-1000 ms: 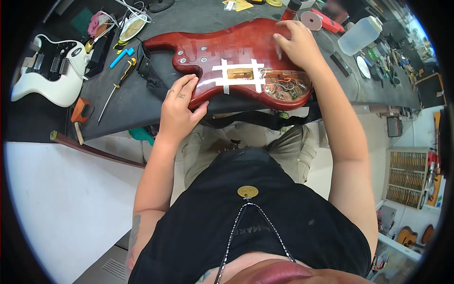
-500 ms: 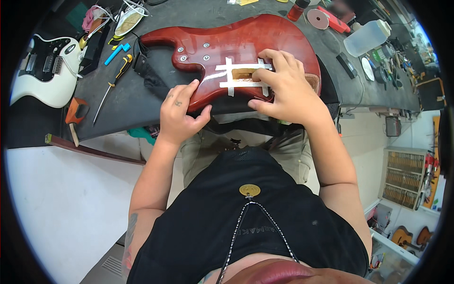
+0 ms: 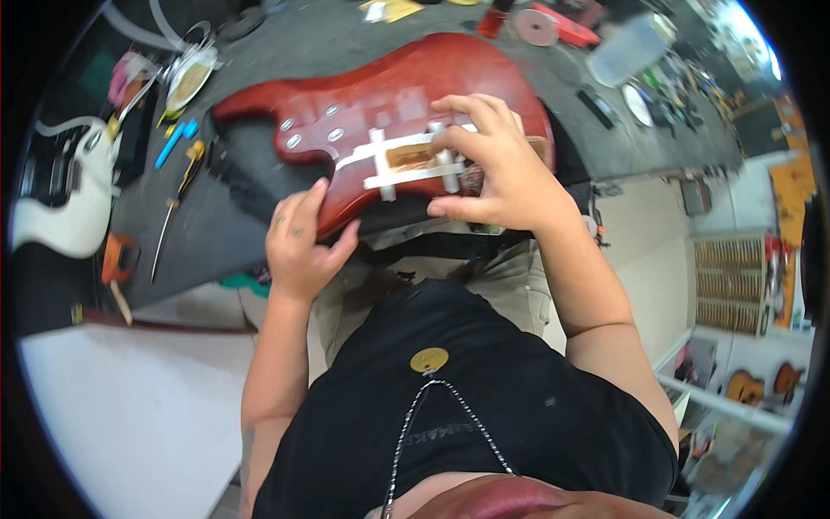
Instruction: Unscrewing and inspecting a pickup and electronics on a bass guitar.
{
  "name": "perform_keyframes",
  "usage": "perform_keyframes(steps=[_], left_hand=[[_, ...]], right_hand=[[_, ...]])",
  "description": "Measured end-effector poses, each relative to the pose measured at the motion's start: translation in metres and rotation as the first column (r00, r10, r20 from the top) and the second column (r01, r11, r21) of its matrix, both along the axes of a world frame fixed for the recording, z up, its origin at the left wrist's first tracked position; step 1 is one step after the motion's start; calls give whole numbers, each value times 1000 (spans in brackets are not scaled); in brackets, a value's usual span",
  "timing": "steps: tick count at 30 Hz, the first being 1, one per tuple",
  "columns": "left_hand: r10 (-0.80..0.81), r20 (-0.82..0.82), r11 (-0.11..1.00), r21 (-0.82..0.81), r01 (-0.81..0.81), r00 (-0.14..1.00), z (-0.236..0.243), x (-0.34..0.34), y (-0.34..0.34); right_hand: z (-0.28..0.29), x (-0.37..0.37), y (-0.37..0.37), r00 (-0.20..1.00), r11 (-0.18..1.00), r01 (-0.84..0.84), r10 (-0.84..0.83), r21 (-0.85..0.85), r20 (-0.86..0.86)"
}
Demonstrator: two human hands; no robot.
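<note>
A glossy red electric guitar body [image 3: 389, 95] lies on the bench, with a rectangular cavity framed by strips of white masking tape [image 3: 378, 160]. My left hand [image 3: 298, 242] grips the near left edge of the body, fingers on top and thumb at the side. Over the right end of the taped cavity is my right hand [image 3: 506, 169]. Its fingers are bent and apart, with the thumb lower, near the body's front edge. Whether its fingertips touch the tape is unclear. Metal ferrules [image 3: 335, 135] show on the body's left part.
A yellow-handled screwdriver [image 3: 177, 199], a blue tool [image 3: 171, 145] and an orange-and-black tool [image 3: 119, 258] lie to the left, near a white guitar [image 3: 65, 225]. Far right are a translucent bottle [image 3: 631, 54], a tape roll [image 3: 536, 28] and a black bar-shaped object [image 3: 596, 108].
The whole view has shifted and tilted, so the bench things appear further left. My right hand has lifted a little from the cavity, uncovering more of it. My left hand keeps its place.
</note>
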State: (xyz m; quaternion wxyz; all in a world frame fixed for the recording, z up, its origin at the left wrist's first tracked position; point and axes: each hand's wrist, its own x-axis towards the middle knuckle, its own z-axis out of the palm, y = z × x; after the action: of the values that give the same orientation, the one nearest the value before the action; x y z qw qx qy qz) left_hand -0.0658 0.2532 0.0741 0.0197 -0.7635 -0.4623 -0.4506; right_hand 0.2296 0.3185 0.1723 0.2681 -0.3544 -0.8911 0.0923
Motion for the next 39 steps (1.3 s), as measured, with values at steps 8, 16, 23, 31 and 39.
perform_keyframes(steps=[8, 16, 23, 31, 39], left_hand=[[16, 5, 999, 40, -16, 1000, -2, 6, 4], [44, -15, 996, 72, -43, 999, 5, 4, 2], [2, 22, 1000, -4, -2, 1000, 9, 0, -5], [308, 14, 912, 280, -300, 951, 88, -16, -72], [313, 210, 919, -311, -240, 926, 88, -86, -173]], right_hand=[[-52, 264, 116, 478, 491, 864, -869, 112, 125], [-46, 280, 119, 616, 611, 786, -787, -97, 27], [136, 76, 88, 910, 871, 200, -335, -449, -244], [107, -150, -38, 946, 910, -130, 233, -393, 227], [66, -219, -78, 877, 775, -306, 455, -553, 154]])
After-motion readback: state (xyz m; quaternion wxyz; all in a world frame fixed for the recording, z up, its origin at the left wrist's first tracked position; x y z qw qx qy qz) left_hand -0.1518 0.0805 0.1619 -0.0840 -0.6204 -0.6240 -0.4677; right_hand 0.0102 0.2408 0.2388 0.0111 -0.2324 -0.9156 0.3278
